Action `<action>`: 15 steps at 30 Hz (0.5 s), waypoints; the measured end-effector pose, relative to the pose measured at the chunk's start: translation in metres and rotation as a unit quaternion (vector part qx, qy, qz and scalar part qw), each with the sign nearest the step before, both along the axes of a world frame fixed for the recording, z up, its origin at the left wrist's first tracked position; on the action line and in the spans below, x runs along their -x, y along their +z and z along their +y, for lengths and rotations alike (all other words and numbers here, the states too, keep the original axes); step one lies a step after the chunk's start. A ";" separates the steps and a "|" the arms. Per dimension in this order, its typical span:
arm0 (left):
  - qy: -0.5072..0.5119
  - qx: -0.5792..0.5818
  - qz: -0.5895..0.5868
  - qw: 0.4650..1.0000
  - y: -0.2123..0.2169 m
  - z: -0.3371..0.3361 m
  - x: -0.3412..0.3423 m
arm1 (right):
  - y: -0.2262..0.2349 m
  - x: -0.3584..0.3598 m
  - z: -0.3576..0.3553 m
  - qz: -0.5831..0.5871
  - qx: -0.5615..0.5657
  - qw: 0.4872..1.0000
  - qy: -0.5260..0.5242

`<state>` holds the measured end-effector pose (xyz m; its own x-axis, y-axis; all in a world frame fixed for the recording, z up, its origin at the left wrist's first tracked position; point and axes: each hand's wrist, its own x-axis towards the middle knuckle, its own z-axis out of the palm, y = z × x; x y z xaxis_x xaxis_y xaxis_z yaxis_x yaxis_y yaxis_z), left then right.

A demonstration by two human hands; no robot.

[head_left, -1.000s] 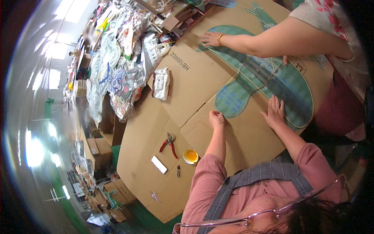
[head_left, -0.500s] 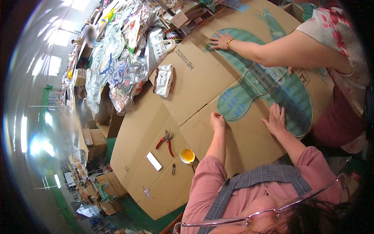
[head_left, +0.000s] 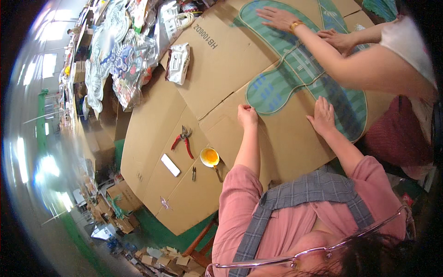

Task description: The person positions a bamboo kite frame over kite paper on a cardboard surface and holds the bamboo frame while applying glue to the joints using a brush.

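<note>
A large green striped panel (head_left: 267, 92), with rounded lobes, blue markings and a thin pale rim, lies flat on cardboard. My left hand (head_left: 248, 115) is closed at the lower left edge of its small lobe, fingertips pinching the rim. Flat beside the larger lower lobe rests my right hand (head_left: 324, 116), fingers stretched out, the fingertips at the panel's edge. Across the panel's middle run a thin cord and narrow rods. A co-worker's hand (head_left: 279, 19), with a yellow bracelet above it, lies spread on the upper lobe; their other hand (head_left: 337, 41) is farther right.
Left of my left arm lie red-handled pruning shears (head_left: 184, 137), a white phone-like slab (head_left: 170, 165), a small dark tool (head_left: 194, 174) and a handled cup of orange-yellow stuff (head_left: 210, 157). A white packet (head_left: 177, 63) sits farther back, near heaped plastic-wrapped items (head_left: 124, 60).
My view has shifted, so the table appears higher. The co-worker's bracelet hand has slid right along the upper lobe, and their other hand has come into fuller view. My hands keep nearly the same places.
</note>
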<state>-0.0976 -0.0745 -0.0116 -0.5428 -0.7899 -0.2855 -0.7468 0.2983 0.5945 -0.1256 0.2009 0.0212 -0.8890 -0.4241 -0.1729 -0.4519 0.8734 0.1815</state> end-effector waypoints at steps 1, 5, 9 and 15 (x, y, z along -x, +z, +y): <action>0.003 -0.002 -0.004 1.000 0.002 0.001 0.000 | -0.003 0.001 0.001 -0.008 0.021 1.000 -0.015; -0.004 -0.023 -0.011 1.000 0.007 0.008 0.005 | -0.006 0.006 0.008 -0.049 0.057 0.996 -0.039; 0.013 -0.045 0.048 0.998 -0.012 -0.003 -0.001 | -0.002 0.003 0.006 -0.025 0.062 0.998 -0.022; 0.076 -0.194 0.095 0.974 0.008 0.001 0.003 | -0.006 0.006 0.013 -0.009 0.022 1.000 -0.008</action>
<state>-0.1002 -0.0731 -0.0031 -0.4990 -0.7186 -0.4844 -0.6312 -0.0817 0.7713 -0.1316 0.2138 0.0156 -0.8923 -0.4182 -0.1699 -0.4414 0.8872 0.1344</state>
